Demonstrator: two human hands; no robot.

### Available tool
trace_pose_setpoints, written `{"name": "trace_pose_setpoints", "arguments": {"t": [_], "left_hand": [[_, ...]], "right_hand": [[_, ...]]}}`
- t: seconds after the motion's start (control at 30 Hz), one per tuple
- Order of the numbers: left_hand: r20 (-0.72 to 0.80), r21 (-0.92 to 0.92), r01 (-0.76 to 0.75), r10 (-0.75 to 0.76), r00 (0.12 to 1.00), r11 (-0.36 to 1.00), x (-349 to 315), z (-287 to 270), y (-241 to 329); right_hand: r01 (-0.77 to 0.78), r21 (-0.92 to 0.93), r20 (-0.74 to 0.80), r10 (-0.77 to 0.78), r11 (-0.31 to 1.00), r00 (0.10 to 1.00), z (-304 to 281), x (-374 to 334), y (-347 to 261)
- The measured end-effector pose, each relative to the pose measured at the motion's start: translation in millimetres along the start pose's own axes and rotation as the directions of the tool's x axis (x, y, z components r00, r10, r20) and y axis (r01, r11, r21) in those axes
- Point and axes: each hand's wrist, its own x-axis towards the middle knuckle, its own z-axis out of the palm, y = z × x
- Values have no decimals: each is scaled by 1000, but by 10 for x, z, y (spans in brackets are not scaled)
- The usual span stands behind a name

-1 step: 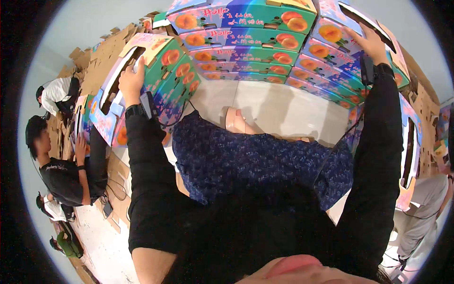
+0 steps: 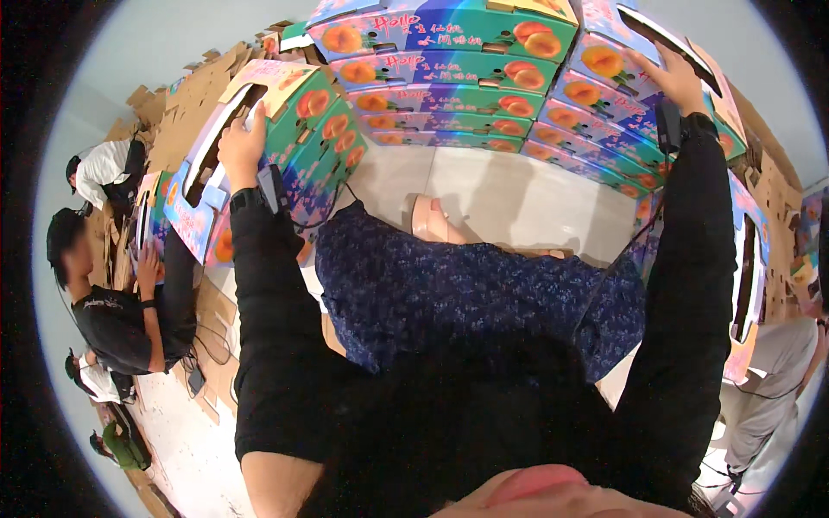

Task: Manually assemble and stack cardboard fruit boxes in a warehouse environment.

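Note:
My left hand [image 2: 241, 148] is at the top carton [image 2: 289, 121] of the left stack. Its fingers curl over the inner edge of the long handle slot, and the thumb points up along the edge. My right hand [image 2: 680, 82] lies on the top carton [image 2: 609, 65] of the right stack, thumb and fingers spread beside the slot, fingertips near its edge. Both cartons are colourful, in blue, pink and green, printed with peaches. Between them stands another stack of matching cartons [image 2: 449, 34]. My sleeves are black, with a dark device strapped at each wrist.
Flattened brown cardboard [image 2: 194, 108] lies beyond the left stack. At the left, a person in black [image 2: 121, 324] touches another carton; several people are farther off. A further slotted carton [image 2: 749, 268] stands at the right, near a person's grey trousers [image 2: 768, 414]. Cables [image 2: 211, 341] lie on the floor.

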Motion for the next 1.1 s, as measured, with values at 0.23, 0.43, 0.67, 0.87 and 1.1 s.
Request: {"name": "trace_pose_setpoints", "arguments": {"t": [0.23, 0.43, 0.67, 0.87, 1.1], "left_hand": [[-660, -159, -497, 283, 696, 853, -567, -342, 117], [-385, -407, -404, 247, 889, 819, -2041, 8, -302], [629, -671, 725, -397, 668, 157, -2920, 1425, -1552], [938, -338, 925, 19, 346, -174, -2650, 1410, -1241], [882, -284, 638, 66, 467, -715, -2318, 2039, -1465]], "right_hand": [[251, -8, -573, -210, 968, 793, -34, -601, -477], [34, 656, -105, 46, 754, 993, 427, -2126, -845], [70, 622, 619, -544, 780, 567, 930, -2679, -1909], [-97, 224, 943, -190, 970, 273, 1270, -3014, -2198], [-132, 288, 939, -253, 949, 231, 1268, -3046, -2172]]}}
